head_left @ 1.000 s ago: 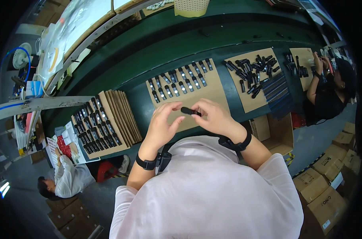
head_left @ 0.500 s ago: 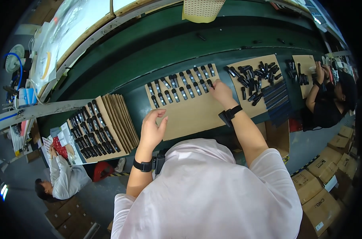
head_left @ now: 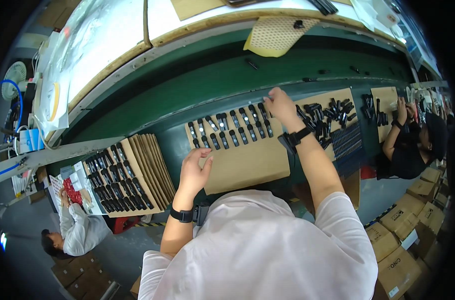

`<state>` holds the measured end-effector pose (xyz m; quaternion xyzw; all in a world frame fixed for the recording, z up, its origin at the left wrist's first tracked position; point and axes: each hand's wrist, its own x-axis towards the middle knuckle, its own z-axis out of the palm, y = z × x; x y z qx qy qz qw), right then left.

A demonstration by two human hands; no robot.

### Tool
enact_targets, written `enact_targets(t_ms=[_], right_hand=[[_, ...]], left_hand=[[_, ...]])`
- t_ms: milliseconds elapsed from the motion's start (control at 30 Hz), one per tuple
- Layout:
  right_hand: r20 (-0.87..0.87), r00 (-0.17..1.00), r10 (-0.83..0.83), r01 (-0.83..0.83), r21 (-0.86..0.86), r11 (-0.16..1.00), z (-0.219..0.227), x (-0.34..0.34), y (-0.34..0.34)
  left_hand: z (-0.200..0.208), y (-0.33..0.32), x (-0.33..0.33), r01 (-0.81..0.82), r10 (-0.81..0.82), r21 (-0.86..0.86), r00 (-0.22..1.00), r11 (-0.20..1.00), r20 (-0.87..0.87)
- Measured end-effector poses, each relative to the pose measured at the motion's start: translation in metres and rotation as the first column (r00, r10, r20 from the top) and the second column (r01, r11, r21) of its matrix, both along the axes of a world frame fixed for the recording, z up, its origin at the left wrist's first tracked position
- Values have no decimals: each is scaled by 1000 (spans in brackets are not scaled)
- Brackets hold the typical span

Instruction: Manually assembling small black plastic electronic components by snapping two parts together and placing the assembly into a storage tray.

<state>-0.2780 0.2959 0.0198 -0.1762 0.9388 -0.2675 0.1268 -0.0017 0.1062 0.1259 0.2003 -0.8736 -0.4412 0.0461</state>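
Observation:
Two rows of small black rod-shaped pieces with rounded dark heads and grey bodies [head_left: 234, 137] lie side by side on a brown cardboard sheet [head_left: 247, 167]. My right hand [head_left: 283, 107] is at the far right corner of that sheet, beside the end of the rows. Its fingers point left, thumb and forefinger apart, with no piece visible between them. Near the sheet's left edge, my left hand [head_left: 195, 172] is open, fingers curved and thumb spread. Its fingertips are close to the leftmost piece of the nearer row. Both wrists wear black straps.
A second cardboard [head_left: 345, 95] at right bears a loose heap of similar pieces and a dark blue ribbed tray [head_left: 348, 142]. Stacked cardboard sheets [head_left: 150, 170] with rows of pieces stand at left. Co-workers sit at left [head_left: 82, 230] and right [head_left: 412, 145]. A raised shelf [head_left: 212, 22] runs behind.
My right hand has left the last piece of the nearer row and moved up past the far row's end. My left hand stays by the sheet's left edge. The whole view has shifted.

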Motion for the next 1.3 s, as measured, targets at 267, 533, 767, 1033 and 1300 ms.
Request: enact_targets(t_ms=[267, 533, 767, 1033, 1300], right_hand=[[-152, 983, 107, -102, 42, 994, -24, -74, -90], [74, 997, 5, -21, 216, 976, -45, -98, -117], [14, 970, 241, -240, -69, 968, 1, -55, -113], [136, 942, 307, -318, 67, 946, -15, -30, -118], [213, 937, 278, -315, 162, 935, -29, 17, -194]], left_hand=[[-7, -22, 7, -77, 77, -1, 997, 997, 27], [-9, -39, 21, -137, 135, 13, 986, 991, 94], [4, -47, 7, -142, 141, 13, 989, 990, 52], [16, -35, 11, -111, 112, 19, 993, 994, -44], [5, -46, 66, -281, 280, 8, 959, 960, 45]])
